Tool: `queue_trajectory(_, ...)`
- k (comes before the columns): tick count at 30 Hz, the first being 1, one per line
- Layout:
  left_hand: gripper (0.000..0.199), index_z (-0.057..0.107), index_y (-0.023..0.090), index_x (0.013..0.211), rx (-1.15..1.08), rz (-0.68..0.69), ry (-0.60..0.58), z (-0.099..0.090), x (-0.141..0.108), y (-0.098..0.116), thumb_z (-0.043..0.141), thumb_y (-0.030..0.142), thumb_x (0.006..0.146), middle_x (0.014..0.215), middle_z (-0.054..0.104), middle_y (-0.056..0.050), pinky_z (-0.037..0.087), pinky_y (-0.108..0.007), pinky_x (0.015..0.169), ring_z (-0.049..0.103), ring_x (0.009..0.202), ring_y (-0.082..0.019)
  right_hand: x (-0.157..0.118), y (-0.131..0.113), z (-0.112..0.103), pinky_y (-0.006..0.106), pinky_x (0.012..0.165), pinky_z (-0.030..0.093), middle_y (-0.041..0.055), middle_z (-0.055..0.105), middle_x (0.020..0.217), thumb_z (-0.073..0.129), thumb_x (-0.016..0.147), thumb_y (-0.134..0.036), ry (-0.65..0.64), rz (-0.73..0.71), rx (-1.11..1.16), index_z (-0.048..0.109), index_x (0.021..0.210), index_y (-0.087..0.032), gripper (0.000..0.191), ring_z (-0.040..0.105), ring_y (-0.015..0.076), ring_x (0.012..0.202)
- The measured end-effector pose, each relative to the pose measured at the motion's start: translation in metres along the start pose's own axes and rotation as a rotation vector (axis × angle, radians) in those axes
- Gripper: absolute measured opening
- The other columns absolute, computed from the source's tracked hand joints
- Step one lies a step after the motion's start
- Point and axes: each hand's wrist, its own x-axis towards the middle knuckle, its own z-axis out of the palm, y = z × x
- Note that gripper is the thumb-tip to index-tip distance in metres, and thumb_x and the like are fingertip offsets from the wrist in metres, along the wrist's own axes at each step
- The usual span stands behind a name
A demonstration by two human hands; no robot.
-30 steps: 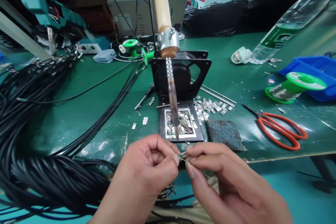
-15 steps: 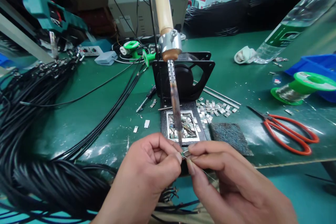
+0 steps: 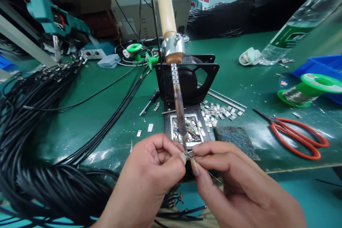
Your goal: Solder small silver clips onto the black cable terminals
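Bench [image 3: 229,78] is showing slightly shifted vs. 1 s ago, scissors [image 3: 276,125] now sitting farther R in frame. R hand [image 3: 240,178] is pinching small metal part [image 3: 191,153] betw. thumb + fingers, thin wire [image 3: 213,176] trailing past thumb. L hand [image 3: 157,167] is pressing thumb + finger together at part's green end; can't tell what's betw. Part is now sitting nearer tip of iron [image 3: 180,103] than 1 s ago; contact unclear.

left grip [image 3: 157,164]: bare | right grip [image 3: 235,174]: bare | lap: beige cloth [image 3: 208,221]
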Motion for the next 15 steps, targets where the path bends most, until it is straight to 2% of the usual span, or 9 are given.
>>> queue_trajectory(5, 0.014, 0.059, 0.017, 0.065, 0.028, 0.005, -0.016, -0.0021, 0.0007, 0.0001, 0.073, 0.018, 0.070, 0.067, 0.062, 0.000, 0.041, -0.021, 0.059, 0.049, 0.064, -0.011, 0.0014, -0.0025, -0.0016, 0.014, 0.080, 0.060, -0.0020, 0.074, 0.102, 0.069, 0.090, -0.012, -0.039, 0.035, -0.015, 0.067, 0.090, -0.024, 0.013, 0.074, 0.0083, 0.090)
queue_trajectory(10, 0.013, 0.059, 0.018, 0.065, 0.047, 0.019, -0.007, -0.0015, 0.0007, 0.0000, 0.071, 0.018, 0.072, 0.069, 0.063, -0.001, 0.042, -0.022, 0.061, 0.051, 0.069, -0.013, 0.0024, -0.0019, -0.0021, 0.014, 0.082, 0.061, -0.0031, 0.074, 0.101, 0.069, 0.091, -0.013, -0.044, 0.042, -0.014, 0.066, 0.089, -0.024, 0.011, 0.074, 0.0076, 0.087)
queue_trajectory(15, 0.014, 0.058, 0.017, 0.065, 0.041, 0.030, -0.020, -0.0020, 0.0011, 0.0002, 0.070, 0.016, 0.073, 0.068, 0.061, 0.001, 0.042, -0.021, 0.063, 0.048, 0.066, -0.011, 0.0031, -0.0019, -0.0016, 0.014, 0.083, 0.060, -0.0031, 0.074, 0.103, 0.069, 0.091, -0.013, -0.038, 0.038, -0.006, 0.066, 0.090, -0.024, 0.011, 0.074, 0.0076, 0.087)
